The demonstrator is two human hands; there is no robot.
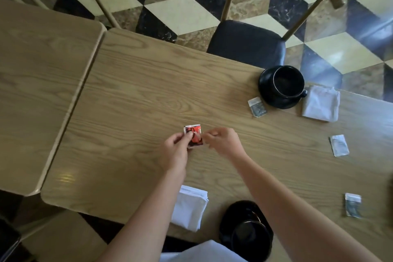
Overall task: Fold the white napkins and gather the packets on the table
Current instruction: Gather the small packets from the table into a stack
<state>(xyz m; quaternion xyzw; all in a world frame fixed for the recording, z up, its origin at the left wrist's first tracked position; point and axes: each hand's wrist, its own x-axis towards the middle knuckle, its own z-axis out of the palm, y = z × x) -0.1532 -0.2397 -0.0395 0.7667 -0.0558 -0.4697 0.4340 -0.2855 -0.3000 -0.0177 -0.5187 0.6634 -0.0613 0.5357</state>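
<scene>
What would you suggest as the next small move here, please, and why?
Probably set the red packet down as a gathering spot, then reach right. Both the left hand and right hand pinch it just above the table, while three other packets, and, lie scattered to the right. Both napkins already look folded.

Soft daylight — floor glare, blurred edges

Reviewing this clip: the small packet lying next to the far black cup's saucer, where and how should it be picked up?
The grey packet lies flat on the table, close beside the saucer on its left. Probably best to pinch its free near-left edge from above with the right hand, approaching from the open table side, since the cup and saucer crowd the far-right side.
</scene>
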